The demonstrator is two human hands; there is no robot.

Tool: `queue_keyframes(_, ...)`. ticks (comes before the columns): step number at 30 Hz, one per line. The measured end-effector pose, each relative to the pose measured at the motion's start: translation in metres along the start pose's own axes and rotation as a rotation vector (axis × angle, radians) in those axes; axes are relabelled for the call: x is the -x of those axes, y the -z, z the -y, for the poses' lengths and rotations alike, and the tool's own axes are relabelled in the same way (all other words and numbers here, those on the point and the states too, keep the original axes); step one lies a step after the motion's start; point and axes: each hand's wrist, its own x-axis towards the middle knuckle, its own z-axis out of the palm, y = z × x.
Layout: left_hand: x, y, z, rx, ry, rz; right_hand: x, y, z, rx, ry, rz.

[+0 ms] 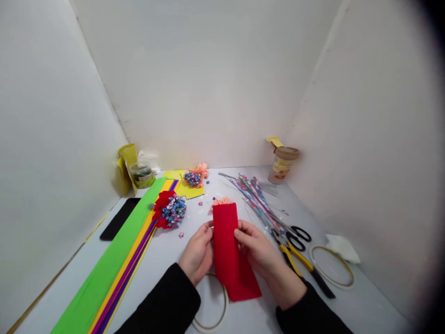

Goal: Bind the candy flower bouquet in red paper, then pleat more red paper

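A strip of red crepe paper [225, 250] hangs between my two hands, its upper part upright and its lower end spread toward me. My left hand [198, 253] pinches its left edge, with fingertips partly behind the paper. On the right edge, my right hand [259, 248] grips it with the thumb in front and fingers behind. Just beyond the paper's top lies a peach paper flower [222, 201], partly hidden. Below my left hand a roll of tape [225, 304] lies flat, partly covered by sleeve and paper.
Left are stacked coloured paper strips [114, 260], a black phone [120, 219] and a red flower with blue beads [172, 212]. Right are yellow-handled pliers [301, 257], black-handled scissors [295, 239], patterned paper strips [259, 202], another tape roll [349, 273] and a lidded cup [281, 164]. White walls enclose the table.
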Motion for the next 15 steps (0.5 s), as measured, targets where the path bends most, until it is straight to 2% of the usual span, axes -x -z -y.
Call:
queue_keyframes(3,0.002,0.002,0.002,0.071,0.081,0.066,0.003,-0.006,0.005,0.207,0.038,-0.044)
queue_keyframes(7,0.012,0.002,0.0,-0.013,0.067,0.203,0.006,-0.013,0.009,0.337,0.078,-0.022)
queue_keyframes(9,0.015,0.001,-0.004,-0.068,0.073,0.171,0.005,-0.012,0.01,0.295,0.087,-0.042)
queue_keyframes(11,0.015,0.0,-0.007,-0.096,0.06,0.081,0.003,-0.008,0.01,0.192,0.078,-0.128)
queue_keyframes(13,0.013,-0.001,-0.009,-0.108,0.01,0.02,0.001,-0.005,0.009,0.049,0.02,-0.197)
queue_keyframes(15,0.012,-0.002,-0.009,-0.147,-0.075,-0.006,-0.001,-0.005,0.006,-0.098,-0.057,-0.191)
